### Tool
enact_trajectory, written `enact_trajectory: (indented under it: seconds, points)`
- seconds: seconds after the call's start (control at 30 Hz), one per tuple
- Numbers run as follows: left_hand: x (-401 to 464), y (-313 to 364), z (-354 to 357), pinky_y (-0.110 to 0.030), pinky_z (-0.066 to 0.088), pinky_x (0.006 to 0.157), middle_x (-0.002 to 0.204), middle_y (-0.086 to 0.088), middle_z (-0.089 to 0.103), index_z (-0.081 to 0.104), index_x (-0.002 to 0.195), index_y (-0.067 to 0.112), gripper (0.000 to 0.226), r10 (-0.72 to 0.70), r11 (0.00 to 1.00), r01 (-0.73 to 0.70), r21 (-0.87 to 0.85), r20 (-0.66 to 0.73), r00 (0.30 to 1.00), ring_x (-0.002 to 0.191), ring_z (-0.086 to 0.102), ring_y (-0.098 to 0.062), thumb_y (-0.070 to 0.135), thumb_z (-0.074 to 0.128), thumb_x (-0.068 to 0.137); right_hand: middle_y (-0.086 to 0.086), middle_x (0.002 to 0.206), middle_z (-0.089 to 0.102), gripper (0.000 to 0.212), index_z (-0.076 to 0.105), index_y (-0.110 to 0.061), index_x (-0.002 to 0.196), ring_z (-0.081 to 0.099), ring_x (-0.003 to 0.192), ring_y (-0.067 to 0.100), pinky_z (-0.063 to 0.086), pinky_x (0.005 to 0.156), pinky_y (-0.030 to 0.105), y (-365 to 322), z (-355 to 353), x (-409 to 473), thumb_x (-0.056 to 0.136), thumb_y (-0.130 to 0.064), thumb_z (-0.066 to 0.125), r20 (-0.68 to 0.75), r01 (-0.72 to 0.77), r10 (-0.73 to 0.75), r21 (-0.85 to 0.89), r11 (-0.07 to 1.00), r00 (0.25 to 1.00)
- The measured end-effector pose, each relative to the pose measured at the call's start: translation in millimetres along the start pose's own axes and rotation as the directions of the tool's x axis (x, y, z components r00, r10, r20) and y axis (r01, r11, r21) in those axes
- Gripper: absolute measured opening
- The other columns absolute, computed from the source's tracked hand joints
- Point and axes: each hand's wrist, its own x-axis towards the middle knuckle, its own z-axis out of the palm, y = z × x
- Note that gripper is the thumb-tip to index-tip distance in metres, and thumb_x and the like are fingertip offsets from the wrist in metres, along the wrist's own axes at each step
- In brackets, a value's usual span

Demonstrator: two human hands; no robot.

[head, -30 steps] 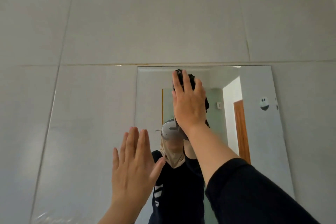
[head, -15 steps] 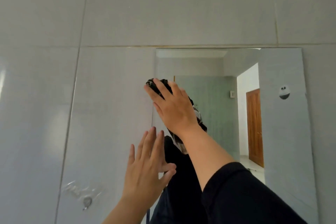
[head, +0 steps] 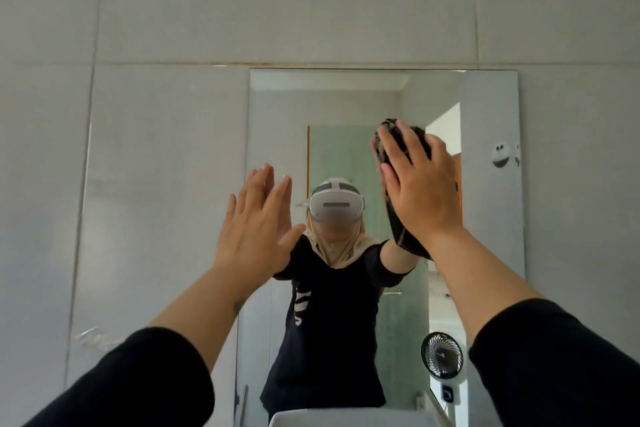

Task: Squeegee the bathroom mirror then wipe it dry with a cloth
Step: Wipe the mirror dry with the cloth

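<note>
Mirror (head: 485, 253) fills the centre and right of the frame. My right hand (head: 420, 191) presses a dark cloth (head: 398, 229) flat against its upper right; my left hand (head: 256, 222), released and empty, rests at its left edge. Drying seems underway; next comes sweeping across unwiped glass.

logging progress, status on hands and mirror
Right hand flat on dark striped cloth, pressing it to rectangular wall mirror. Left hand open, empty, at mirror's left edge. No squeegee in view; nothing blocking.
</note>
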Motion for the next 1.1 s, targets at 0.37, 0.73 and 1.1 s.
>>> enact_trajectory:
  seconds: [0.37,0.73,1.1]
  points:
    - [27.5,7.1,5.0,-0.042,0.028,0.112,0.159,0.001,-0.004,0.013,0.149,0.033,0.085,-0.008,0.998,0.009,0.059,-0.022,1.000,0.145,0.004,-0.022,0.049,0.065,0.083,0.011,0.148,0.040,0.046,0.036,-0.018,0.145,0.043,0.114,0.040,0.039,0.091,0.047,81.3,-5.5,-65.2,0.100,-0.029,0.037,-0.114,-0.370,0.367,-0.008,0.929,0.923]
    - [24.0,9.2,0.7,-0.042,0.032,0.109,0.158,-0.001,-0.004,0.010,0.150,0.033,0.081,-0.006,0.996,0.006,0.094,-0.001,1.000,0.143,0.007,-0.024,0.051,0.058,0.086,0.012,0.148,0.040,0.043,0.038,-0.014,0.144,0.042,0.115,0.038,0.041,0.093,0.048,27.5,-3.1,-93.6,0.102,-0.023,0.036,-0.110,-0.514,0.509,-0.023,0.857,0.854]
    - [24.4,5.7,-17.8,-0.040,0.036,0.104,0.157,0.004,0.012,0.022,0.148,0.032,0.057,0.014,0.995,-0.015,-0.099,-0.014,1.000,0.141,0.015,-0.016,0.042,0.043,0.096,0.010,0.149,0.041,0.057,0.032,-0.019,0.147,0.049,0.118,0.036,0.045,0.098,0.046,-98.8,11.1,-60.5,0.095,-0.019,0.053,0.035,-0.154,0.151,0.095,0.984,0.988]
